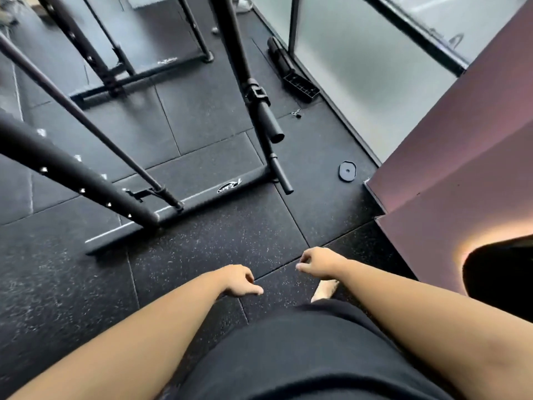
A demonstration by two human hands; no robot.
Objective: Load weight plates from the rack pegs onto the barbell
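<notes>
Now, the left hand and right hand hang loosely curled and empty, the small plate lies flat ahead, nearer the right hand, and the bare barbell sleeve farther ahead points its end back toward them.

Both bare forearms reach forward and down, side by side, the wrists straight behind the fingers. The left hand hangs back-up, its fingers loosely curled under, with one digit stretched out toward the right; it holds nothing. The right hand sits just ahead of and to the right of the left fingers, apart from them, with its own fingers drooping in a loose curl, gripping nothing.
</notes>
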